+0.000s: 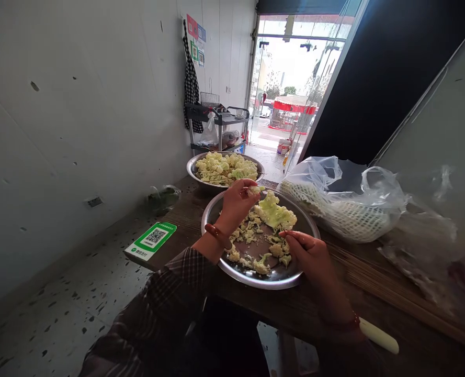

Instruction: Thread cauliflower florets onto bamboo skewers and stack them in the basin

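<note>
My left hand [238,204] is closed around a small cauliflower floret [254,190] above the near metal bowl [269,284]. Over the bowl's right side, my right hand [308,254] pinches a thin skewer [283,229], only a short part of which shows. A large cauliflower piece [274,212] lies in the bowl between the hands, with several small florets [261,264] and crumbs around it. Farther back, a second metal bowl [191,166] is heaped with cauliflower [226,166].
Long bamboo skewers [377,277] lie at the table's right, near a pale handle [379,335]. Behind them sits a clear plastic bag [346,201] with net-wrapped contents. A QR-code card [151,241] rests at the left edge. A cart [220,123] stands before the glass door.
</note>
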A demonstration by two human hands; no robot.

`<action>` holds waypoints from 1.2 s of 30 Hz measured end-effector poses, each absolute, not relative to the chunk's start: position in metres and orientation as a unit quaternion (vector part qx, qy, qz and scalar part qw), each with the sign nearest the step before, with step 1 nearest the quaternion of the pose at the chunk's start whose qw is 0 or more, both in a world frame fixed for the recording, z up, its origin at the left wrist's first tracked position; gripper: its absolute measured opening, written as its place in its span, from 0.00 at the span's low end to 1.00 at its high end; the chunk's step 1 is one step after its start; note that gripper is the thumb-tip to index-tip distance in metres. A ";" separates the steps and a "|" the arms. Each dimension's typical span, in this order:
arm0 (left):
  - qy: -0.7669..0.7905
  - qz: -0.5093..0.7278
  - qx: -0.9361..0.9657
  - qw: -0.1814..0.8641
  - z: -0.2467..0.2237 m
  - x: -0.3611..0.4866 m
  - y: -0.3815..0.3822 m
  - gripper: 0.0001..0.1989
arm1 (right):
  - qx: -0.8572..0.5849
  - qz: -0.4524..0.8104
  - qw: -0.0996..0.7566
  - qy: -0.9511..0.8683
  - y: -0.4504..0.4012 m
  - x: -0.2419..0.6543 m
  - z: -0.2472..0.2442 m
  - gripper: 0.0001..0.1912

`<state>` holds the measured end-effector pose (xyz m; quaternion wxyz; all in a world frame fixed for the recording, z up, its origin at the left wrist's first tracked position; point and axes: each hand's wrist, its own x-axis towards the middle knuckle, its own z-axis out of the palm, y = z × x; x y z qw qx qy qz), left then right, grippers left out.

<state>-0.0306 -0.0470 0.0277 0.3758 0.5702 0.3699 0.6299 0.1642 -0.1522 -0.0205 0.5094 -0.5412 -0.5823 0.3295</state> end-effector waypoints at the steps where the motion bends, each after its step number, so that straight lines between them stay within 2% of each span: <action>1: 0.371 0.630 0.581 0.357 0.028 -0.031 -0.047 0.12 | -0.541 0.332 0.509 -0.581 -0.152 0.164 -0.021 0.20; 7: 0.382 0.604 0.657 0.240 0.033 -0.035 -0.049 0.10 | -0.549 0.339 0.504 -0.575 -0.151 0.164 -0.023 0.21; 16: 0.380 0.572 0.679 0.262 0.031 -0.035 -0.049 0.09 | -0.549 0.337 0.504 -0.576 -0.152 0.164 -0.021 0.19; 23: 0.368 0.542 0.721 0.226 0.035 -0.038 -0.050 0.08 | -0.538 0.326 0.514 -0.582 -0.151 0.162 -0.020 0.20; 32: 0.311 0.526 0.705 0.360 0.027 -0.031 -0.046 0.09 | -0.537 0.315 0.528 -0.577 -0.156 0.163 -0.016 0.16; 36: 0.279 0.563 0.594 0.502 0.027 -0.027 -0.044 0.13 | -0.522 0.318 0.538 -0.580 -0.156 0.164 -0.014 0.15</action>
